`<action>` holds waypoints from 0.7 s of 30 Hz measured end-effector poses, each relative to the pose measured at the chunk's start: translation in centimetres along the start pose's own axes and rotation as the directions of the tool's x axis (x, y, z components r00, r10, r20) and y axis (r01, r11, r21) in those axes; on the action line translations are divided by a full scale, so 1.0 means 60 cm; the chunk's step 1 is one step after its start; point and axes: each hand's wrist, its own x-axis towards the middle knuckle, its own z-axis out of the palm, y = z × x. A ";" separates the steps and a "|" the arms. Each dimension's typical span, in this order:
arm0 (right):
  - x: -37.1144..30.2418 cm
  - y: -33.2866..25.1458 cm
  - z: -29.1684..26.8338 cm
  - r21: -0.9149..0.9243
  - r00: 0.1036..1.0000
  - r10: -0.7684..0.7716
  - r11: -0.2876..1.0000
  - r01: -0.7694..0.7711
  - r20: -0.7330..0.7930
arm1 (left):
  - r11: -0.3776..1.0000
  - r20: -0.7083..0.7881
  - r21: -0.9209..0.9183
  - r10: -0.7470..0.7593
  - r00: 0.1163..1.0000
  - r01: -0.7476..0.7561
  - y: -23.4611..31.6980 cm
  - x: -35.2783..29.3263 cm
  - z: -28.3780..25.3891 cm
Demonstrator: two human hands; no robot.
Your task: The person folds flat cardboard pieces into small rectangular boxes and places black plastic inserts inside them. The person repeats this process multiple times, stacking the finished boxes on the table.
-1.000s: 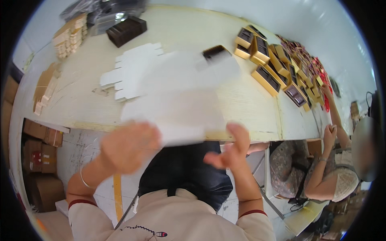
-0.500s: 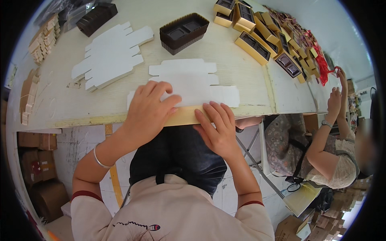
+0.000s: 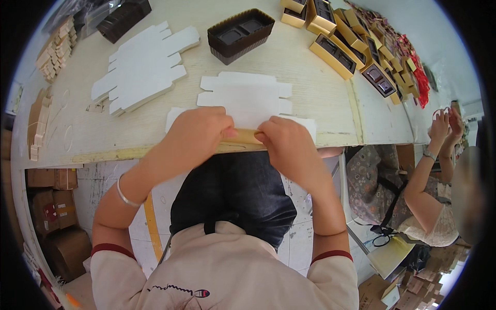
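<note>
A flat die-cut box blank (image 3: 240,95), white on its upper face and gold on the other, lies at the table's near edge. Its near panel is folded up, showing a gold strip between my hands. My left hand (image 3: 201,129) is closed, thumb and fingers pinching that panel near its left end. At the right end my right hand (image 3: 287,147) pinches the same panel, thumb against bent fingers. Both hands cover parts of the blank's side flaps. Beyond the blank stands a stack of dark brown plastic trays (image 3: 240,39).
A stack of white blanks (image 3: 142,67) lies to the left, with more dark trays (image 3: 124,20) behind it. Gold boxes holding dark trays (image 3: 333,56) crowd the far right, beside red ribbon (image 3: 422,88). Another person's hands (image 3: 444,126) hold something thin and red at the right.
My fingers, earlier lying spread over the blank's near panel, have curled and now pinch it at both ends. The gold strip looks narrower. The other person's hands have moved lower.
</note>
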 end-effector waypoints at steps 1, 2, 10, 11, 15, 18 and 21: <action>0.011 0.006 -0.005 0.045 0.999 0.019 0.999 -0.021 0.049 | 0.997 -0.041 0.068 0.028 0.999 -0.025 0.001 -0.001 0.003; 0.016 0.006 -0.009 0.128 0.998 0.040 0.991 -0.045 0.042 | 0.989 -0.080 0.138 0.058 0.995 -0.046 0.002 -0.005 0.008; -0.058 -0.059 -0.007 0.646 0.951 0.292 0.708 -0.284 0.098 | 0.981 -0.077 -0.180 -0.085 0.993 0.071 0.076 -0.068 0.013; -0.060 -0.071 0.001 0.706 0.941 0.324 0.644 -0.295 0.098 | 0.968 -0.069 -0.239 -0.092 0.993 0.073 0.080 -0.066 0.018; -0.066 -0.059 0.039 0.945 0.980 0.183 0.299 -0.130 0.077 | 0.972 -0.078 -0.199 -0.139 0.987 0.121 0.060 -0.040 0.016; -0.090 -0.016 0.017 0.604 0.974 -0.002 0.785 0.141 -0.225 | 0.993 -0.115 -0.038 -0.118 0.986 0.114 0.032 -0.027 0.012; -0.123 0.015 -0.001 0.063 0.953 -0.184 0.977 0.204 -0.239 | 0.994 -0.073 0.008 -0.108 0.991 0.109 0.013 0.008 -0.011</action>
